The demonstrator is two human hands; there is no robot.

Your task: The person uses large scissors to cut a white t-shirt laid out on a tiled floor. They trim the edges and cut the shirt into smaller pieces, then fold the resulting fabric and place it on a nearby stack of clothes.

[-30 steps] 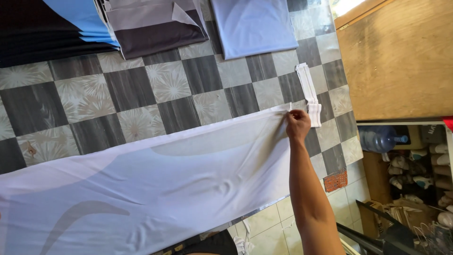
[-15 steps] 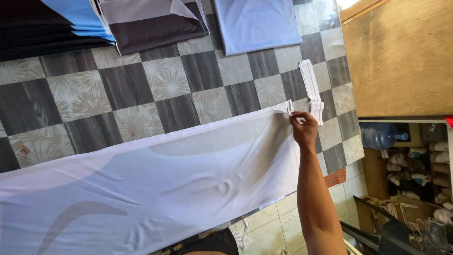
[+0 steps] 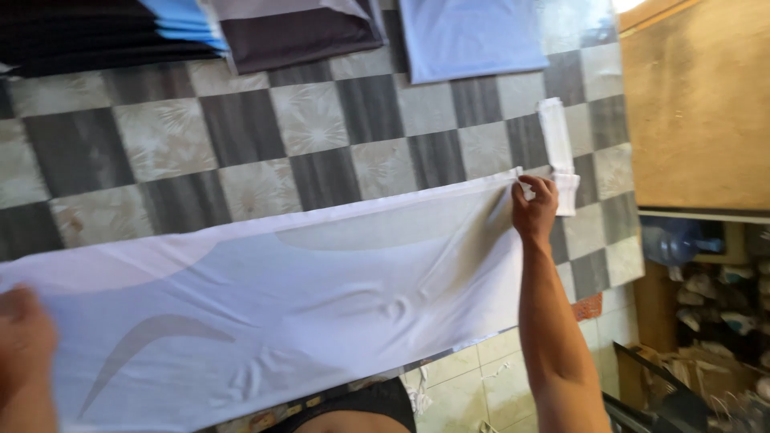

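Right hand grip pinching white cloth corner, left hand grip unclear, folded garments beyond

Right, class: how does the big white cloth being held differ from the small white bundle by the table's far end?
The white cloth is spread wide and flat; the white bundle is narrow and folded. The right hand and left hand grip the cloth; the bundle lies untouched. Both are white and rest on the checkered table.
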